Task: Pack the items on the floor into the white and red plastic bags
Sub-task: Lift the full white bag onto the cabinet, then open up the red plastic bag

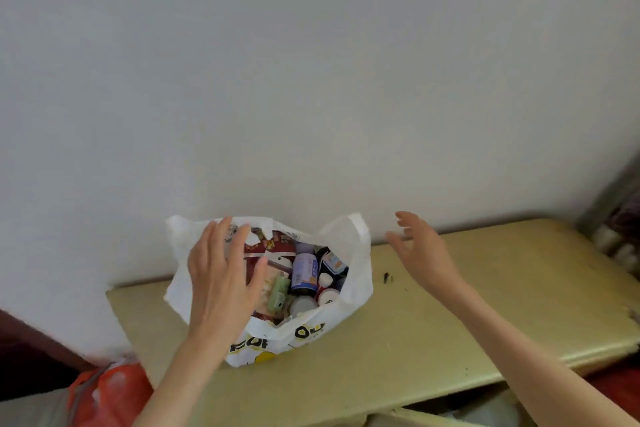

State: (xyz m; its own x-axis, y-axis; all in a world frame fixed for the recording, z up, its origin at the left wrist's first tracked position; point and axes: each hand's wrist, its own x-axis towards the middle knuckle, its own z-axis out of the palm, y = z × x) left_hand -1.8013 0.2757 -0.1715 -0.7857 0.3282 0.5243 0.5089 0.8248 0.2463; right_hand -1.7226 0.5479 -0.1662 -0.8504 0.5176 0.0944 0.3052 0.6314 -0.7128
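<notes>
White bag (304, 333) stands full of bottles and packets at the bench (485, 305) back edge, red bag (114, 392) below its left corner; both hands' grip spread, left hand (221, 284) over the mouth, right hand (420, 250) beside it, so packing looks nearly done.

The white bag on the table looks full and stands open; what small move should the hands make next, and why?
Probably take one handle in each hand. The white bag gapes open with bottles and packets up to the rim; the left hand hovers open by the left handle, and the right hand is open beside the right handle, touching nothing.
</notes>
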